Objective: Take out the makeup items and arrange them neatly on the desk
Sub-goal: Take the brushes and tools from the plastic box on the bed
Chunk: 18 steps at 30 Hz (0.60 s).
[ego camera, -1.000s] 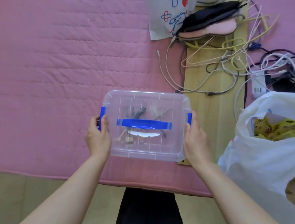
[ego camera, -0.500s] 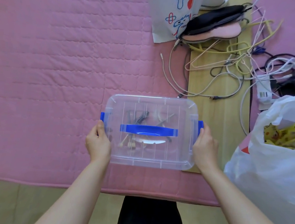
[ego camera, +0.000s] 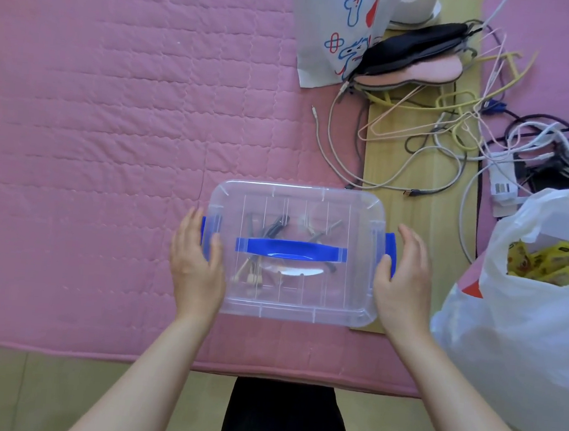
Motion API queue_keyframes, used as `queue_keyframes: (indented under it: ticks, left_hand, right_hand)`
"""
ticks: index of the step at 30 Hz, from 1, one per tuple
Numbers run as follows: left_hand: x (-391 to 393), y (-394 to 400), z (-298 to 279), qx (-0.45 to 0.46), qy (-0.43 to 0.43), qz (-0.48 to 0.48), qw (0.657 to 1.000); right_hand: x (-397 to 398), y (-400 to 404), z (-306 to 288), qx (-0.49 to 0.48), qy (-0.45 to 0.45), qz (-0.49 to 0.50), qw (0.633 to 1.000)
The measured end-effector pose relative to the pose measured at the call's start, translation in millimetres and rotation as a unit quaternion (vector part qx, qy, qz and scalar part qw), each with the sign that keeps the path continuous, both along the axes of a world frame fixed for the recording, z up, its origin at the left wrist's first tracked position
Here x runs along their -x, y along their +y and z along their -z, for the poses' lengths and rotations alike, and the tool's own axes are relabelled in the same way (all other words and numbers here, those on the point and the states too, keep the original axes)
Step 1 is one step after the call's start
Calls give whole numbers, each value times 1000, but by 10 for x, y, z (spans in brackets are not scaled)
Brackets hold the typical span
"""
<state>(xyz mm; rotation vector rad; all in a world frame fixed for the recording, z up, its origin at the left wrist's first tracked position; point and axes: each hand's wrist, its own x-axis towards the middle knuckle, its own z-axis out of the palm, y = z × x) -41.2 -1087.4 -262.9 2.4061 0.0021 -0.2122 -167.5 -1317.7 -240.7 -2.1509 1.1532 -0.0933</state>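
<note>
A clear plastic box point(ego camera: 338, 288) with a blue carry handle point(ego camera: 290, 249) sits with its lid on, on the pink quilted mat point(ego camera: 96, 113). Through the lid I see makeup items: dark slim tools point(ego camera: 264, 229) and pale-tipped brushes point(ego camera: 248, 275). My left hand point(ego camera: 196, 266) rests against the box's left end, fingers straight, thumb by the left blue latch point(ego camera: 205, 229). My right hand point(ego camera: 404, 281) mirrors it on the right end, thumb on the right blue latch point(ego camera: 390, 247), which stands out from the lid.
A white plastic bag point(ego camera: 513, 338) holding yellow packets point(ego camera: 554, 266) stands close on the right. Tangled cables point(ego camera: 420, 141) cover a wooden strip point(ego camera: 384, 162) behind the box. A printed white bag point(ego camera: 337, 31) and flat dark and pink pads point(ego camera: 417, 58) lie at the back.
My fingers have straightened along both ends of the box. The blue side latches now stick out further from the lid. The box has shifted slightly to the right.
</note>
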Motion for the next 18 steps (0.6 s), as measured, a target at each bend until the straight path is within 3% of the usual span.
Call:
queue_keyframes:
  ticks: [3, 6, 10, 18]
  left_hand:
    - [98, -70, -27, -87, -87, 190, 974]
    - [178, -169, -45, -101, -120, 301, 941]
    - [226, -251, -25, -76, -93, 329, 937]
    - [129, -326, -25, -52, -72, 330, 940]
  right_hand:
    - [-75, 98, -150, 87, 5, -100, 991]
    - [-154, 283, -214, 109, -4, -230, 967]
    - [-220, 477, -152, 106, 42, -318, 941]
    - [-296, 532, -91, 128, 49, -283, 949]
